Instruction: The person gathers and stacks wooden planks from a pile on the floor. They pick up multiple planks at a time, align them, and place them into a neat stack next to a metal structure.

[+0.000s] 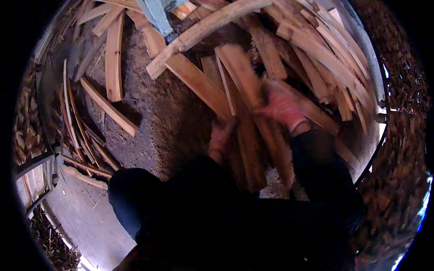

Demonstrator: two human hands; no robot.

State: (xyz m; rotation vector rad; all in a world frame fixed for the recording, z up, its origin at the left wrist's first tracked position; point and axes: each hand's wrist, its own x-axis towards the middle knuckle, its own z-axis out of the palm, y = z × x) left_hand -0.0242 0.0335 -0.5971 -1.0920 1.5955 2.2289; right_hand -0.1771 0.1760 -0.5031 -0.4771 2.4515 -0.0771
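Long sawn wooden boards lie in front of me, several overlapping at steep angles. My right hand (pixel 282 106), in a reddish work glove, grips a wooden board (pixel 238 67) from above, its thumb across the wood; the fingers are smeared by motion. Lower and to the left, my left hand (pixel 220 137), also gloved, closes on the side of another wooden board (pixel 251 149) in the same bunch. Shadow hides part of its fingers. Between the hands a narrow pale strip (pixel 225 83) stands out among the boards.
A blue-grey metal post (pixel 155 18) stands at the far side behind a long curved-looking board (pixel 212 25). More boards are heaped at the far right (pixel 323 54). Thin slats (pixel 77 122) and a loose board (pixel 109 106) lie left on the sawdust-strewn floor (pixel 153 113).
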